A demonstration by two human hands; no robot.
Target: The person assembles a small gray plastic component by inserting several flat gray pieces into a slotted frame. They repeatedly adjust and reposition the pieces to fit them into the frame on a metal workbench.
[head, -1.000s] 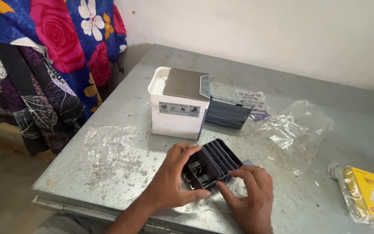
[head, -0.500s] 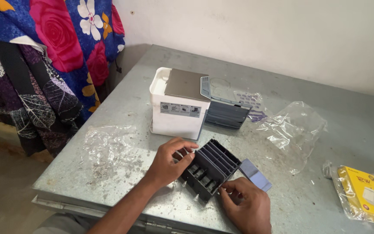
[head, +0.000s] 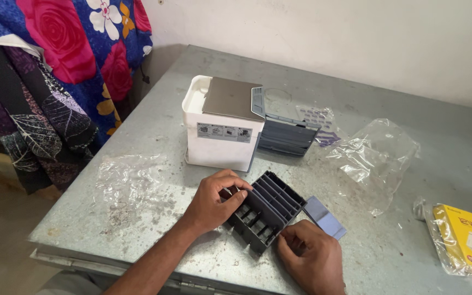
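Note:
A dark grey slotted plastic frame lies on the grey metal table near its front edge. My left hand grips the frame's left end with fingers curled over its top edge. At the frame's front right corner, my right hand pinches the edge with the fingertips. A flat pale blue-grey panel lies beside the frame on its right. Behind them stands a small white box-shaped appliance with a tan top and a dark louvred grille at its right side.
A crumpled clear plastic bag lies at the right, another clear sheet at the left. A yellow packet in plastic wrap sits at the far right edge. Patterned floral cloth hangs left of the table.
My right hand has slid from beside the frame to its front right corner. The pale panel has come into view beside the frame. My left hand stays on the frame's left end.

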